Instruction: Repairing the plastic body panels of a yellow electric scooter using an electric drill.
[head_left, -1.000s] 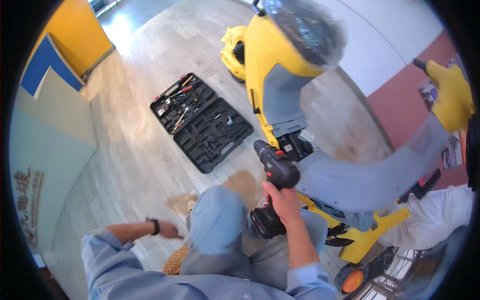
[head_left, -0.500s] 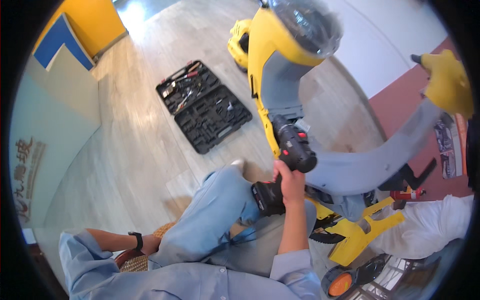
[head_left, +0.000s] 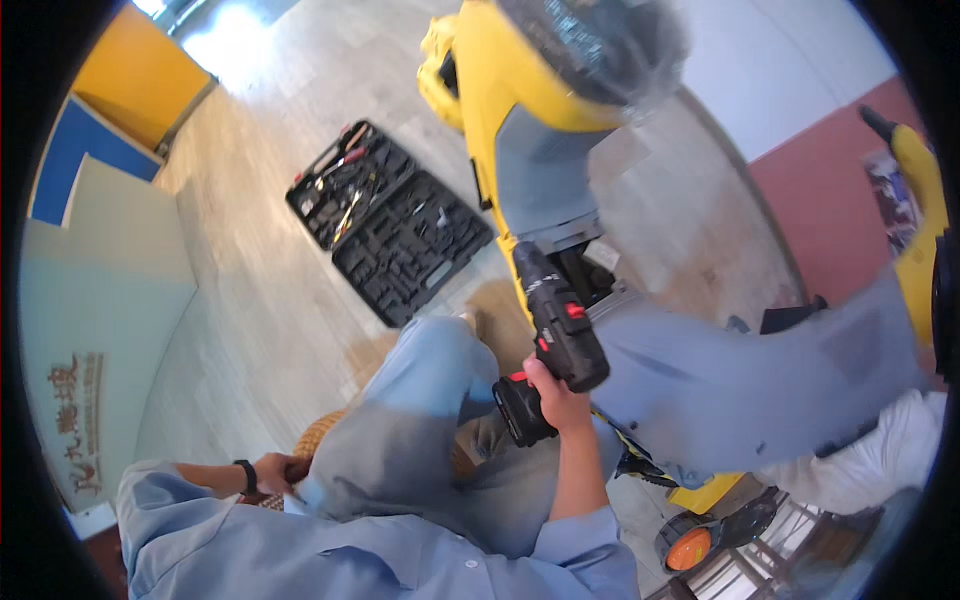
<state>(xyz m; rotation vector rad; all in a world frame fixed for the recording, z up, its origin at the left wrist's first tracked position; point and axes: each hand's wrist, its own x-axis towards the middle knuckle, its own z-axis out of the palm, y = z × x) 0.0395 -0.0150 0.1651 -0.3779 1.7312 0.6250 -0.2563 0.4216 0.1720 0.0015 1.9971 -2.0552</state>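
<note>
My right hand (head_left: 560, 400) is closed around the grip of a black cordless drill (head_left: 568, 335) with red buttons and a battery at its base. The drill's chuck points away from me, beside the lower edge of a yellow and grey scooter-like body (head_left: 545, 165). A dark opening (head_left: 580, 272) shows beneath that edge; whether the tip touches anything I cannot tell. Right of the drill extends a large, blurred grey panel (head_left: 740, 375). My left hand (head_left: 275, 473), with a black wristband, rests by the woven seat (head_left: 318, 434) beside my leg, its fingers mostly hidden.
An open black tool case (head_left: 410, 250) with hand tools lies on the wood floor ahead. Clear plastic (head_left: 630, 50) wraps the body's top. At right are white cloth (head_left: 865, 455), a yellow part (head_left: 705, 495) and an orange round lamp (head_left: 688, 548). A pale partition (head_left: 120, 290) stands left.
The drill in my right hand has shifted a little left and down in view. The grey panel appears lower and wider, covering more of the yellow part. My left hand sits slightly farther left.
</note>
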